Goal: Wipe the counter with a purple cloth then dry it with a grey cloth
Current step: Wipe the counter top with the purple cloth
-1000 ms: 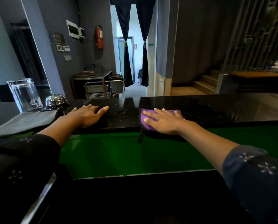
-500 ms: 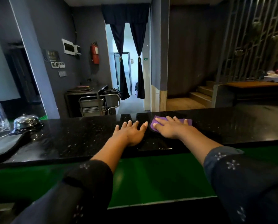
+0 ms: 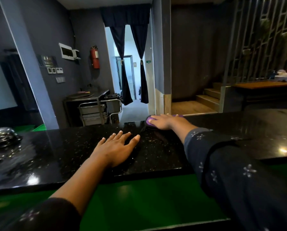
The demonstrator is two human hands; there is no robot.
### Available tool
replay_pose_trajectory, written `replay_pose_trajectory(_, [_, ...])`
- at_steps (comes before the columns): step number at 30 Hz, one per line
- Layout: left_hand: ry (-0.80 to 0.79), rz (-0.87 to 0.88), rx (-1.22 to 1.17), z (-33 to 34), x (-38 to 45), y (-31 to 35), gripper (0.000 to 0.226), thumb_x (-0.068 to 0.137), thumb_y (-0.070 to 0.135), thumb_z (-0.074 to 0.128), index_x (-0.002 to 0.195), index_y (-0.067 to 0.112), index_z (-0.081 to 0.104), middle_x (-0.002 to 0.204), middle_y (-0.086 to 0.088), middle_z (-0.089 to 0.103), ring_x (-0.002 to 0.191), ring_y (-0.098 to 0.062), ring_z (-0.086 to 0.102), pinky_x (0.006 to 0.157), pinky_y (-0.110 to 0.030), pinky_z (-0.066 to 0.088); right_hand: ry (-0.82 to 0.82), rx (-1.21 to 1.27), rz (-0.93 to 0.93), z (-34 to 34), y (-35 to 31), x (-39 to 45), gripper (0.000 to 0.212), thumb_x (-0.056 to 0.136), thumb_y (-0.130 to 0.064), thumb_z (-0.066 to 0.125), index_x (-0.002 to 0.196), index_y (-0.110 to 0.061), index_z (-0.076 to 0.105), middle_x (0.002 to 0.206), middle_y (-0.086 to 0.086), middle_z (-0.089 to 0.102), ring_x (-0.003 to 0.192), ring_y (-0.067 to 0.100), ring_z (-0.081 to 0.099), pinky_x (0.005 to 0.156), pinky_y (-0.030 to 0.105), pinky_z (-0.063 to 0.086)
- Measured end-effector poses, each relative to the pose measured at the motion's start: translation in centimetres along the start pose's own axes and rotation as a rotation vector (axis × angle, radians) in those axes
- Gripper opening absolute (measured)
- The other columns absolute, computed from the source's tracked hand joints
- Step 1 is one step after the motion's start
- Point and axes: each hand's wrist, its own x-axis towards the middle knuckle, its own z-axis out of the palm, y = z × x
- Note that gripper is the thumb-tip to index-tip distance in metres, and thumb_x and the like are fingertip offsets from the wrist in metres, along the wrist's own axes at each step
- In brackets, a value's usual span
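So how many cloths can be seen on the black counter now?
1. A purple cloth lies at the far edge of the black speckled stone counter, under the right hand. No grey cloth is in view.

Right hand (image 3: pixel 166 121) flat on purple cloth (image 3: pixel 149 122), far counter (image 3: pixel 64 147) edge.

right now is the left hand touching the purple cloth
Apart. The head view shows bare black counter between the left hand and the purple cloth.

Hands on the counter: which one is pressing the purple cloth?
The right hand, reached to the counter's far edge, flat on the purple cloth. The left hand lies on bare stone, nearer.
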Motion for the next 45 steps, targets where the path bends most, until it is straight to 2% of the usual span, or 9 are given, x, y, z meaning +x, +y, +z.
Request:
replay_pose_trajectory(6, [0.002, -0.002, 0.003, 0.1, 0.0, 0.0, 0.072, 0.087, 0.071, 0.007, 0.150, 0.037, 0.013, 0.160, 0.003, 0.004, 0.147, -0.016, 0.002, 0.117, -0.044, -0.001, 0.057, 0.044, 0.191, -0.9, 7.4, -1.6, 0.060, 0.095, -0.064, 0.020, 0.151, -0.042, 0.012, 0.163, 0.005, 0.003, 0.148, 0.032, 0.001, 0.115, 0.060, 0.000])
replay_pose_trajectory(10, [0.014, -0.014, 0.004, 0.3, 0.1, 0.2, 0.072, 0.087, 0.071, 0.006, 0.150, 0.036, 0.012, 0.160, 0.001, 0.004, 0.147, -0.019, 0.002, 0.117, -0.046, 0.000, 0.043, -0.020, 0.276, -0.7, 6.9, -2.8, 0.060, 0.095, -0.064, 0.016, 0.151, -0.044, 0.005, 0.163, 0.004, -0.006, 0.148, 0.032, -0.006, 0.115, 0.061, -0.003])
replay_pose_trajectory(17, [-0.002, -0.014, -0.008, -0.4, -0.5, 0.0, 0.066, 0.092, 0.063, 0.004, 0.151, 0.033, 0.012, 0.160, 0.001, 0.005, 0.147, -0.020, 0.003, 0.117, -0.048, 0.000, 0.008, -0.044, 0.007, 1.8, -0.5, -8.7, 0.058, 0.096, -0.063, 0.013, 0.150, -0.046, 0.002, 0.162, 0.005, -0.006, 0.148, 0.032, -0.005, 0.113, 0.059, -0.007])
replay_pose_trajectory(23, [-0.007, 0.001, -0.011, -0.1, -1.3, 0.3, 0.067, 0.091, 0.063, 0.001, 0.151, 0.034, 0.010, 0.160, -0.001, 0.004, 0.147, -0.020, 0.002, 0.117, -0.047, -0.002, 0.028, -0.061, -0.167, 3.2, 2.3, -16.5, 0.056, 0.094, -0.066, 0.016, 0.147, -0.053, 0.006, 0.163, -0.006, 0.000, 0.149, 0.021, 0.001, 0.116, 0.052, -0.002])
replay_pose_trajectory(28, [-0.003, 0.000, -0.005, 0.2, -0.9, 0.6, 0.070, 0.089, 0.065, -0.002, 0.151, 0.035, 0.011, 0.160, -0.002, 0.005, 0.147, -0.023, 0.003, 0.117, -0.050, -0.001, 0.038, -0.042, -0.039, 2.1, 5.0, -14.7, 0.058, 0.095, -0.066, 0.018, 0.149, -0.049, 0.009, 0.163, -0.006, 0.003, 0.149, 0.021, 0.003, 0.116, 0.051, 0.000])
replay_pose_trajectory(35, [0.000, 0.005, -0.006, 0.4, 0.0, 0.1, 0.066, 0.092, 0.063, 0.005, 0.150, 0.034, 0.014, 0.160, -0.002, 0.006, 0.147, -0.025, 0.003, 0.116, -0.052, -0.002, 0.055, -0.014, 0.181, 0.9, 3.7, -8.2, 0.061, 0.097, -0.062, 0.015, 0.153, -0.039, 0.006, 0.163, 0.003, -0.001, 0.149, 0.029, -0.001, 0.116, 0.057, -0.005])
replay_pose_trajectory(39, [0.002, 0.012, -0.034, -0.1, 0.3, -0.3, 0.066, 0.092, 0.063, 0.005, 0.150, 0.034, 0.014, 0.160, -0.002, 0.006, 0.147, -0.025, 0.002, 0.115, -0.053, -0.002, 0.052, 0.001, 0.184, 0.7, 2.3, -9.5, 0.060, 0.097, -0.061, 0.014, 0.152, -0.039, 0.005, 0.163, 0.004, -0.003, 0.149, 0.029, -0.003, 0.116, 0.056, -0.006])
replay_pose_trajectory(45, [-0.011, 0.015, -0.039, -0.3, -0.4, 0.0, 0.067, 0.092, 0.063, 0.004, 0.151, 0.032, 0.014, 0.160, -0.004, 0.006, 0.147, -0.028, 0.002, 0.115, -0.054, -0.003, 0.044, -0.014, 0.104, 2.4, 2.1, -15.2, 0.058, 0.095, -0.064, 0.013, 0.150, -0.048, 0.006, 0.163, -0.002, -0.002, 0.149, 0.024, -0.002, 0.115, 0.052, -0.006])
